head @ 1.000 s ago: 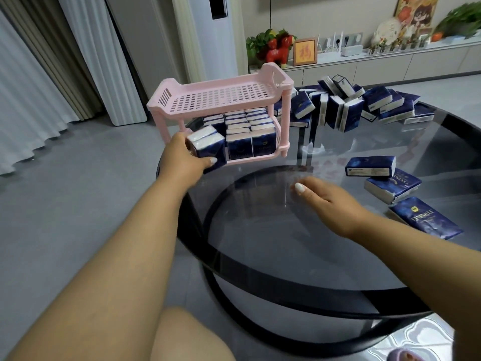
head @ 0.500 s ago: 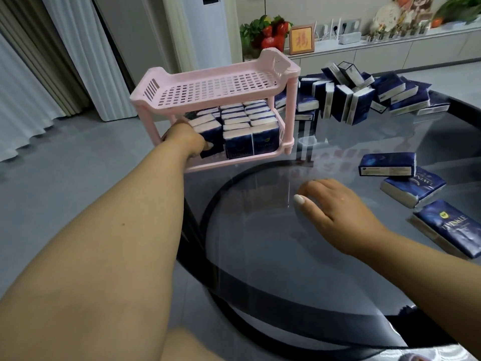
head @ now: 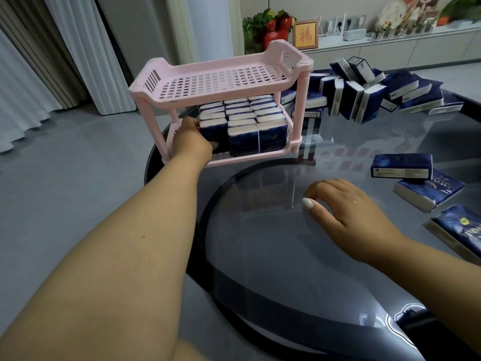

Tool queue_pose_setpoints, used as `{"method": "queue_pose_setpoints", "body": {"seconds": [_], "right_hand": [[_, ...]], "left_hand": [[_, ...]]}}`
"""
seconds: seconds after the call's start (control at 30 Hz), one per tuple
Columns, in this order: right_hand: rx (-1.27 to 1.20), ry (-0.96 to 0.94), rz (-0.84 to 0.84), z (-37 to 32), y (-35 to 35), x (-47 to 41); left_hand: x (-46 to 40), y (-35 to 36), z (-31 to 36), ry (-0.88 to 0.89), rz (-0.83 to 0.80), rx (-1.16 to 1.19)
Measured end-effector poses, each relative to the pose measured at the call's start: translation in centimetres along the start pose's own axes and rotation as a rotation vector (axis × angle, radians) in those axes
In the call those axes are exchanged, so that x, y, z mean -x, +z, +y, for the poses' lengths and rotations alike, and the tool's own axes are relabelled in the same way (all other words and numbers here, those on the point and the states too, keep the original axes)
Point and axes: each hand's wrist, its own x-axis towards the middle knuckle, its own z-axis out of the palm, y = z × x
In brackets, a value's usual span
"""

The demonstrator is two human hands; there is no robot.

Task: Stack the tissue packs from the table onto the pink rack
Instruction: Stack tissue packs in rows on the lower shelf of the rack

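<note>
Right hand (head: 343, 207) rests with relaxed fingers on the glass table (head: 273, 251). Left hand (head: 194, 140) seemingly grips a tissue pack (head: 214, 131) on the pink rack (head: 221, 79)'s lower shelf. More loose tissue packs (head: 364, 89) lie behind.

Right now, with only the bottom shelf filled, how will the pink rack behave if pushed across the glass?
The pink rack likely slides easily: its small plastic feet stand on smooth glass table. Probably stable rather than tippy, since the tissue packs fill the lower shelf and the top one is bare. The thin posts may flex slightly. The left hand is at its lower shelf.
</note>
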Motion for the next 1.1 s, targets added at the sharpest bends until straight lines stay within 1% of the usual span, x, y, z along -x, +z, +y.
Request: {"method": "queue_pose_setpoints", "body": {"seconds": [0.1,0.37,0.67,0.73,0.8,0.87,0.97,1.03,1.1], "right_hand": [[0.009,0.001,0.001,0.0,0.0,0.0],[0.033,-0.005,-0.007,0.1,0.2,-0.1],[0.047,0.003,-0.013,0.1,0.2,-0.3],[0.047,0.006,-0.016,0.0,0.2,-0.3],[0.049,0.005,-0.014,0.0,0.1,-0.3],[0.042,0.019,-0.029,-0.1,-0.1,-0.2],[-0.027,0.071,-0.033,-0.3,-0.8,0.0],[-0.02,0.111,0.023,-0.2,-2.3,0.1],[0.071,0.151,0.125,0.5,-4.4,0.0]], "left_hand": [[0.3,0.4,0.4,0.011,-0.037,-0.075],[0.6,0.9,0.7,-0.037,-0.106,-0.157],[1.4,0.0,0.9,-0.002,-0.097,-0.17],[2.2,-0.6,1.2,0.011,-0.071,-0.149],[3.3,-1.3,1.4,-0.004,-0.006,-0.106],[4.9,-1.8,1.6,-0.029,0.077,0.0],[8.5,-2.1,2.5,0.038,0.187,0.131],[11.6,-1.9,3.3,0.064,0.16,0.178],[14.3,-1.6,3.9,0.055,0.097,0.215]]}}
